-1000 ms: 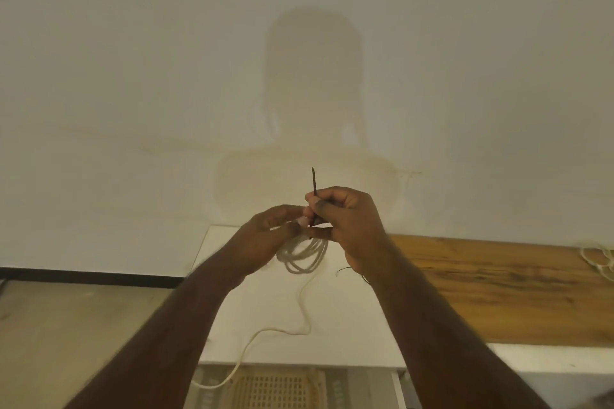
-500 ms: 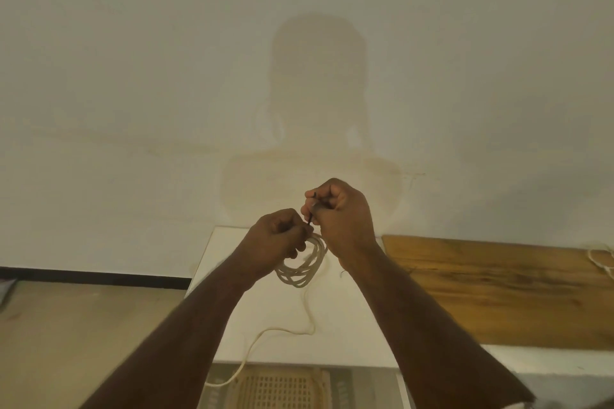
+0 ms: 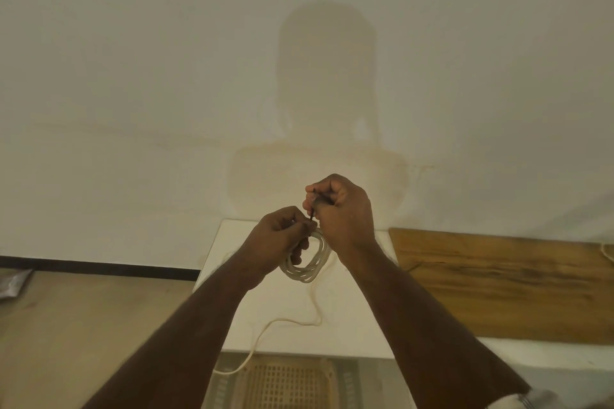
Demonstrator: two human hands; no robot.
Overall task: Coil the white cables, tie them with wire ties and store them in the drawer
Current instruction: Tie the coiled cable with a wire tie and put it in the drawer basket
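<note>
Head view, fingers pinching tie (above coil)

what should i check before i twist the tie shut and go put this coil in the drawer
1. Coil gathered: the white cable coil hangs in loops from both hands. ok
2. Tie in hand: the dark wire tie is pinched between the left hand and right hand. ok
3. Tie wrapped fully round the loops: hidden by fingers. cannot tell
4. Loose tail taken in: a length of cable trails over the white cabinet top and off its front edge. not ok
5. Drawer open and ready: only a slotted basket shows below the edge. cannot tell
</note>
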